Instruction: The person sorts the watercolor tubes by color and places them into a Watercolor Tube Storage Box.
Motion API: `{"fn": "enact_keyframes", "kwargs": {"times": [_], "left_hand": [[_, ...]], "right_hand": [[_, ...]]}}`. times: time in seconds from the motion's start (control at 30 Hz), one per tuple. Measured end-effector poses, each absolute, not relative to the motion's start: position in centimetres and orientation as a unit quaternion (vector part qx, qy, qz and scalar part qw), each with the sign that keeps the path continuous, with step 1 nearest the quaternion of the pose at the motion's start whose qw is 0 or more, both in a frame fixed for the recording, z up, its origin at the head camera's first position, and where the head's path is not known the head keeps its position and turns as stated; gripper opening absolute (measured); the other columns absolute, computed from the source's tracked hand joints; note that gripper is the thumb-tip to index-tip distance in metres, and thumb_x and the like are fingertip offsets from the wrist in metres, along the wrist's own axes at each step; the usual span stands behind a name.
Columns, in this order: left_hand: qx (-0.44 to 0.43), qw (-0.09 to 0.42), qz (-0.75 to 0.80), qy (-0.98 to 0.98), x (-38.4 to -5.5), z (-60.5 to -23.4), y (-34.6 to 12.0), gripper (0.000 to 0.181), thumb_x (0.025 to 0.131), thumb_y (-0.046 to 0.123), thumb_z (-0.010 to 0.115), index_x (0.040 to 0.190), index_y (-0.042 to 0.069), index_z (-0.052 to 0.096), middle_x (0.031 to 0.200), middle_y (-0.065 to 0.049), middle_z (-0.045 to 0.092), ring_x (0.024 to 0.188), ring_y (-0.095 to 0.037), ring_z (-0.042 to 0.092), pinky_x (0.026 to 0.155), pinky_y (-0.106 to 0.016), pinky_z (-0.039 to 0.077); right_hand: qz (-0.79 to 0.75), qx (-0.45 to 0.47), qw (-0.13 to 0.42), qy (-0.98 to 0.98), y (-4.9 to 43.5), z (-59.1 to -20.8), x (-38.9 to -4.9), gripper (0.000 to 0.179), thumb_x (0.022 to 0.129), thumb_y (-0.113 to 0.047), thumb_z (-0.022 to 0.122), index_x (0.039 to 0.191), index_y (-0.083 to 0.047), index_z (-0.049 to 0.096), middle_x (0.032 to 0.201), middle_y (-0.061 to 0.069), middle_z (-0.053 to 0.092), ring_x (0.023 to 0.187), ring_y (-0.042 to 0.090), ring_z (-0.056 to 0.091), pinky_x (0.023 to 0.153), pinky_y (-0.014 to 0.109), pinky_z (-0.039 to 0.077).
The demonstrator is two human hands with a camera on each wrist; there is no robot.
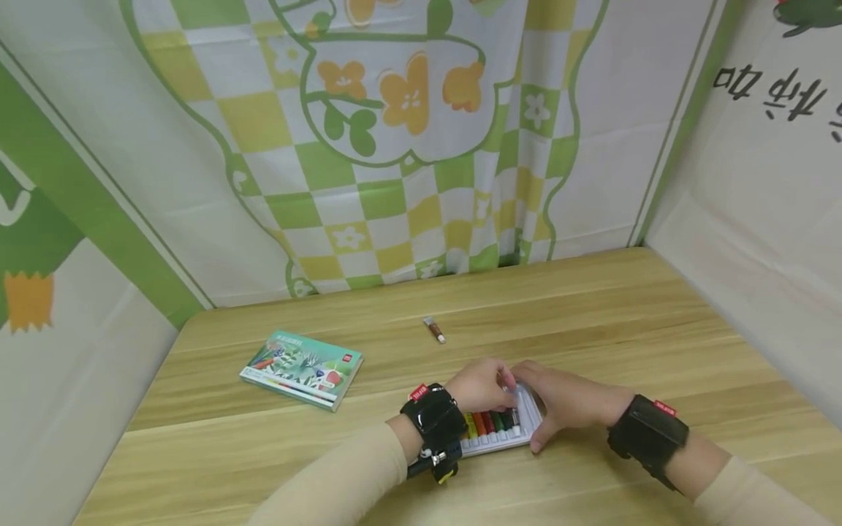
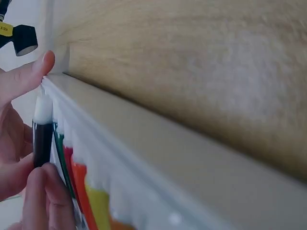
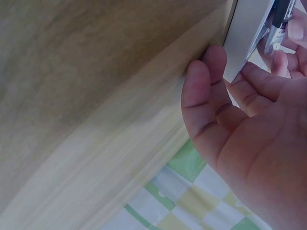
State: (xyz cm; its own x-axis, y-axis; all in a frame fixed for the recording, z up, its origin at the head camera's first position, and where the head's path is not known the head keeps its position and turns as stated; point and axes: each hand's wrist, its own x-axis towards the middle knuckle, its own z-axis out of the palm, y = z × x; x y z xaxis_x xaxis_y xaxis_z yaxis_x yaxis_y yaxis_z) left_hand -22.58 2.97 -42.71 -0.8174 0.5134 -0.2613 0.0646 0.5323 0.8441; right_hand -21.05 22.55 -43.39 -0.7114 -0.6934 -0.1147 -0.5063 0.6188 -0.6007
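Observation:
My left hand (image 1: 483, 386) pinches a black paint tube (image 2: 42, 143) with a white cap, over the right end of a white plastic tray (image 1: 530, 410). Beside it in the tray lie several paint tubes (image 1: 488, 424) in a row, among them yellow, orange, red and green, their white caps toward the near edge. My right hand (image 1: 571, 398) grips the tray's right end, thumb at the near corner and fingers at the far side. In the left wrist view, the right thumb (image 2: 36, 72) touches the tray's corner. The left forearm and wrist hide the tray's left part.
A brown paint tube (image 1: 435, 330) lies alone on the wooden table (image 1: 592, 314) beyond the tray. To the left lies a teal illustrated box (image 1: 302, 367). A checked curtain (image 1: 395, 197) hangs behind the table's far edge, with printed fabric walls at both sides.

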Motion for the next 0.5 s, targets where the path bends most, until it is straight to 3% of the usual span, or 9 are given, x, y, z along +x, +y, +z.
{"fn": "enact_keyframes", "kwargs": {"times": [0.23,0.5], "left_hand": [[0.173,0.263,0.477,0.821,-22.81,-42.80,2.94,0.013,0.084,-0.007,0.078,0.082,0.001,0.067,0.074,-0.003,0.062,0.063,-0.014,0.064,0.059,-0.024,0.054],[0.265,0.190,0.332,0.885,-22.40,-42.47,3.24,0.017,0.080,0.006,0.085,0.071,0.008,0.071,0.072,0.008,0.057,0.066,-0.005,0.049,0.057,-0.018,0.040]], "right_hand": [[-0.275,-0.342,0.170,0.882,22.65,-43.41,-21.14,0.096,0.066,-0.038,0.097,0.140,0.000,0.049,0.138,0.013,0.053,0.126,0.033,0.054,0.108,0.053,0.044],[-0.279,-0.343,0.167,0.881,22.76,-43.68,-21.22,0.097,0.066,-0.039,0.097,0.141,-0.001,0.048,0.141,0.014,0.052,0.121,0.028,0.054,0.106,0.052,0.045]]}}
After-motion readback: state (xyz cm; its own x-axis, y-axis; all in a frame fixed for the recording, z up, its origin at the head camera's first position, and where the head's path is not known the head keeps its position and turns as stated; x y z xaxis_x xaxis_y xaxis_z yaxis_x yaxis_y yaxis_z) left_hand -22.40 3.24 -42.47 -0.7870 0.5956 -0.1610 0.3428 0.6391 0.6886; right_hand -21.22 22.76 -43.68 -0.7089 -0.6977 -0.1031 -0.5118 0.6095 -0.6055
